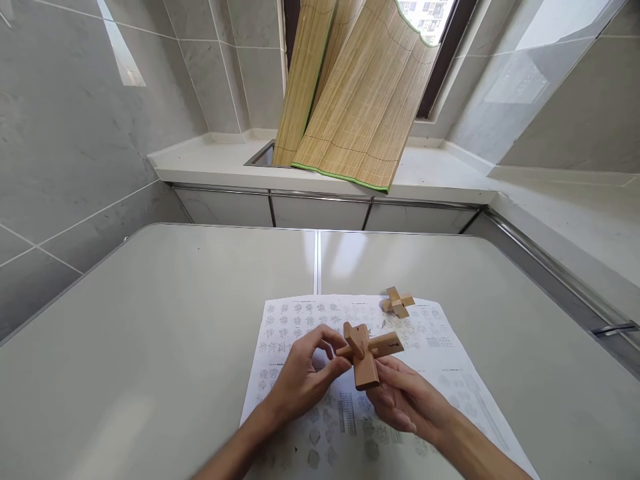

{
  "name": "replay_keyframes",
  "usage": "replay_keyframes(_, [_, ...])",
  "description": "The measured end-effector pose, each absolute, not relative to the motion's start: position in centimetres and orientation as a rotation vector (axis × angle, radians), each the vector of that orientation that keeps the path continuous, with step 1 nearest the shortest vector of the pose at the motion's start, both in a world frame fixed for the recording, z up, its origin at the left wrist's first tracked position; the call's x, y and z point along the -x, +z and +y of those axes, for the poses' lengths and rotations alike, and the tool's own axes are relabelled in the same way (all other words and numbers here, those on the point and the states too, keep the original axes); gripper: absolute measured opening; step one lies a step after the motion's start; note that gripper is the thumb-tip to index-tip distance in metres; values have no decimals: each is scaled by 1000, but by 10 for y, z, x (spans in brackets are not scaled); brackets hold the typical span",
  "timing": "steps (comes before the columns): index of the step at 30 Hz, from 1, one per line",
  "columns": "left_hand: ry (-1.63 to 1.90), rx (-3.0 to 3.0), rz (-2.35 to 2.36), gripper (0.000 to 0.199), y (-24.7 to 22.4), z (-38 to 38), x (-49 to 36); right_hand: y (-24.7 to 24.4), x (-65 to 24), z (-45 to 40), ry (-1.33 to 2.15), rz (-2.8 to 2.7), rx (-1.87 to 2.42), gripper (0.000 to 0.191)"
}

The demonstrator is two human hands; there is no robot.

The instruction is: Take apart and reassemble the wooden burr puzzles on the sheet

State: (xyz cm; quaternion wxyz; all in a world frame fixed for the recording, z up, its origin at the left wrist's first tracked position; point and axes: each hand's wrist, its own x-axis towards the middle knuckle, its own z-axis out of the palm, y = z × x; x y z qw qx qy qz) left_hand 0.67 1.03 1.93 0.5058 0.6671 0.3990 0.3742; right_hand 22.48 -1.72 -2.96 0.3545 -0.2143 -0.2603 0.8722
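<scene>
A brown wooden burr puzzle (367, 373) of crossing bars is held up over the printed sheet (265, 320). My left hand (305, 373) pinches the end of its left bar between thumb and fingers. From below and to the right, my right hand (407, 397) grips the puzzle near its front bar, fingers curled and partly hidden under it. A dark mark shows on the right-hand bar. Farther back, a smaller, lighter wooden cross puzzle (399, 303) lies on the sheet's far right part, touched by neither hand.
The sheet, covered in small printed diagrams, lies on a pale table (150, 320) with a seam down its middle. Behind the table runs a white ledge (215, 160), with a bamboo mat (360, 100) leaning at the window. Grey tiled walls (90, 120) stand on both sides.
</scene>
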Motion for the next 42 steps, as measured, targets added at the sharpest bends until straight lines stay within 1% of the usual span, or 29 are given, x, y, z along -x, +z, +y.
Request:
replay_keyframes(1, [916, -1590, 935, 59, 19, 10, -6, -30, -224, -17, 2250, -676, 560, 38])
replay_keyframes(4, [899, -1509, 789, 94, 17, 7, -6, -29, -222, -17, 2258, -700, 574, 38])
replay_keyframes(5, [878, -1488, 759, 103, 16, 6, -6, -29, -222, -18, 2259, -711, 576, 38])
replay_keyframes(7, [843, -1465, 743, 109, 15, 4, -6, -29, -221, -19, 2261, -731, 583, 39])
replay_keyframes(10, [853, -1465, 773, 106, 13, 5, -5, -29, -220, -20, 2268, -741, 586, 39])
replay_keyframes(17, [1065, -1463, 816, 96, 15, 19, 8, -28, -224, -17, 2241, -725, 605, 31])
replay_keyframes(19, [1117, -1483, 896, 95, 17, 27, 16, -27, -225, -16, 2239, -717, 613, 30])
replay_keyframes(21, [1134, -1562, 1117, 91, 19, 36, 27, -27, -225, -15, 2239, -701, 614, 30])
replay_keyframes(24, [1127, -1809, 1590, 79, 18, 48, 43, -28, -225, -15, 2227, -681, 614, 29])
replay_keyframes(27, [1078, -2045, 1841, 71, 12, 57, 58, -28, -225, -15, 2219, -679, 628, 29])
replay_keyframes(29, [970, -2145, 1927, 71, 6, 61, 65, -28, -224, -15, 2214, -672, 637, 30])
replay_keyframes(32, [835, -2198, 2009, 78, 0, 63, 70, -26, -225, -14, 2206, -672, 646, 31])
replay_keyframes(34, [795, -2178, 2058, 81, -1, 64, 71, -24, -225, -13, 2199, -681, 651, 32])
replay_keyframes(42, [712, -2090, 2152, 80, 0, 63, 71, -21, -225, -12, 2182, -667, 660, 33])
